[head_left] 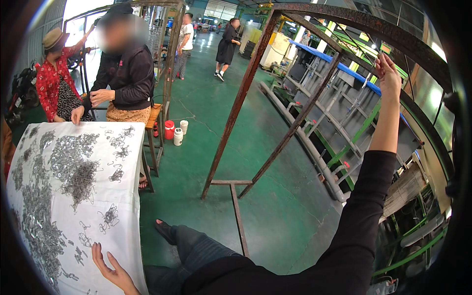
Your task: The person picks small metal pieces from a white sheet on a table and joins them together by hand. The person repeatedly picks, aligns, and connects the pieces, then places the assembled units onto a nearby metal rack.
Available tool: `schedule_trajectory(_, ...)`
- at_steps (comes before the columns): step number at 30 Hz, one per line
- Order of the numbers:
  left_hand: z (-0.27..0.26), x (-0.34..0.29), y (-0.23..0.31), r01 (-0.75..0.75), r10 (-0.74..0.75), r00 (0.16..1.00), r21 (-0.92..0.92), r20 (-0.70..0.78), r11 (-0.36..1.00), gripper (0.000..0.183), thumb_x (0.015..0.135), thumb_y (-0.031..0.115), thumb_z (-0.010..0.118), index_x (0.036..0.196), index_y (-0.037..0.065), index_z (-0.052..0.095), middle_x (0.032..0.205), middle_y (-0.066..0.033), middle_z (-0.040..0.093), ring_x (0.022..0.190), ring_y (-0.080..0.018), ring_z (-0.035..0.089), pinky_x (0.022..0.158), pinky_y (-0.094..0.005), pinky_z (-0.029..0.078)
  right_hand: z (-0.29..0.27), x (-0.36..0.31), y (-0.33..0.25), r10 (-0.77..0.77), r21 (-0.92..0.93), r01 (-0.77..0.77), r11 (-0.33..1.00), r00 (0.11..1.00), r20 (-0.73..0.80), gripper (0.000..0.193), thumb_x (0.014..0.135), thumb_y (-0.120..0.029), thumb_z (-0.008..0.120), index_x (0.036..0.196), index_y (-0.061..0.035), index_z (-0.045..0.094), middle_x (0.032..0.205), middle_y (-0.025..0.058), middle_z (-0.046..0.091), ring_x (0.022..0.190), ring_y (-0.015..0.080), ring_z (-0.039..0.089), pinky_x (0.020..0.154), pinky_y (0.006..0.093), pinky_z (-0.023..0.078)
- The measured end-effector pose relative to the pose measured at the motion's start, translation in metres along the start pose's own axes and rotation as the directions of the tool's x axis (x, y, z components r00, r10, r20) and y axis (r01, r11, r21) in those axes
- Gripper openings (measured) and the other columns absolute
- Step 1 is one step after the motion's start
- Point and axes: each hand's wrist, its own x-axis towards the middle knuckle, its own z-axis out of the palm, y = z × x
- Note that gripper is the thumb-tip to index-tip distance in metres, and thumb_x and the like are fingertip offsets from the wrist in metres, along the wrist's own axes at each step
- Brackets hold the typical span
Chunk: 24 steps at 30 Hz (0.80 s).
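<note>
My left hand (pixel 115 271) hovers low over the near edge of a table covered in white cloth (pixel 120 233), fingers spread and nothing in them. Just beyond its fingertips lie a few thin wire hooks (pixel 85 240) and some small flat metal pieces (pixel 78 254). My right arm is stretched up to the right. There my right hand (pixel 389 78) is at the top bar of a tall rusty metal frame (pixel 241 101), its fingertips pinched together. Whatever they hold, if anything, is too small to make out.
A tangled heap of wire hooks (pixel 79 179) and a long spread of metal pieces (pixel 42 231) cover the table's left. Two people stand at its far end. Red and white jugs (pixel 169 130) stand on the green floor. Pipes (pixel 305 142) and grey tanks line the right.
</note>
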Motion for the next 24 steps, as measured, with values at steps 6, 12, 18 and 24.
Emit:
schedule_trajectory(6, 0.003, 0.000, 0.012, 0.019, -0.018, 0.999, -0.043, 0.027, 0.999, 0.031, 0.091, 0.004, 0.045, 0.121, 0.000, 0.051, 0.128, -0.0128, 0.049, 0.121, -0.0253, 0.044, 0.100, -0.0367, 0.033, -0.013, 0.023, 0.000, 0.017, -0.128, -0.018, 0.992, 1.000, -0.006, 0.025, 0.083, -0.006, 0.066, 0.104, 0.0040, 0.057, 0.090, 0.0091, 0.064, 0.074, 0.0126, 0.064, 0.061, 0.0184, 0.055)
schedule_trajectory(12, 0.015, 0.013, 0.030, -0.003, 0.008, 0.995, -0.053, 0.104, 0.999, 0.029, 0.089, 0.000, 0.045, 0.117, -0.004, 0.052, 0.126, -0.0178, 0.048, 0.118, -0.0305, 0.045, 0.100, -0.0388, 0.033, -0.036, 0.037, 0.009, 0.150, -0.167, -0.137, 0.976, 0.986, 0.067, 0.029, 0.083, -0.006, 0.066, 0.108, 0.0032, 0.057, 0.087, 0.0077, 0.064, 0.072, 0.0107, 0.063, 0.060, 0.0166, 0.054)
schedule_trajectory(18, 0.028, 0.023, 0.046, -0.033, 0.048, 0.989, -0.108, 0.143, 0.994, 0.029, 0.085, -0.005, 0.047, 0.113, -0.004, 0.053, 0.123, -0.0184, 0.050, 0.116, -0.0308, 0.047, 0.100, -0.0380, 0.033, -0.042, 0.017, 0.004, -0.130, -0.377, 0.115, 0.919, 0.991, -0.015, 0.032, 0.085, -0.012, 0.063, 0.114, 0.0018, 0.057, 0.095, 0.0064, 0.064, 0.082, 0.0130, 0.060, 0.068, 0.0217, 0.045)
schedule_trajectory(24, 0.040, 0.037, 0.072, -0.004, 0.020, 0.980, -0.079, 0.199, 0.997, 0.027, 0.084, -0.004, 0.047, 0.109, -0.005, 0.055, 0.120, -0.0197, 0.051, 0.113, -0.0308, 0.048, 0.099, -0.0382, 0.034, 0.046, -0.175, 0.051, -0.575, -0.409, 0.555, 0.725, 0.814, 0.084, 0.013, 0.086, -0.006, 0.059, 0.092, 0.0047, 0.057, 0.080, 0.0072, 0.060, 0.070, 0.0132, 0.055, 0.060, 0.0230, 0.041)
